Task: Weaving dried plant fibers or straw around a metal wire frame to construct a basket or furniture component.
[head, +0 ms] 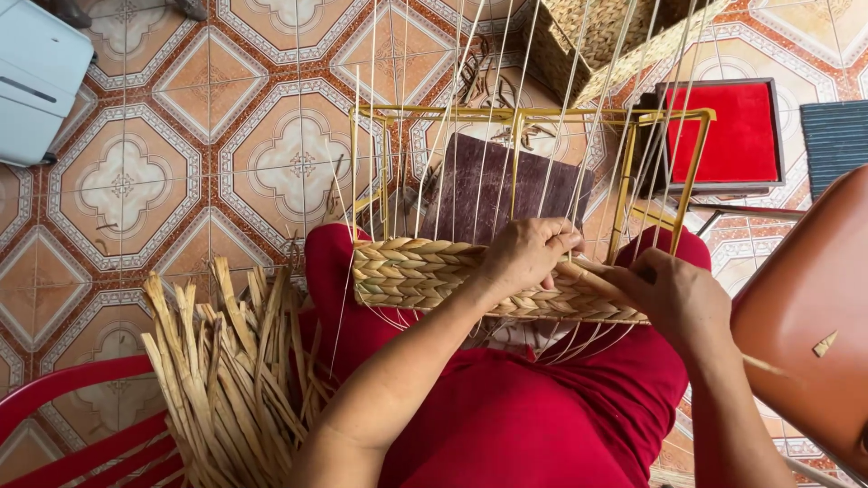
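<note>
Straw bundle [226, 361] left of basket [425, 271]

There are no packages, labels, signs or screens to see here.
</note>
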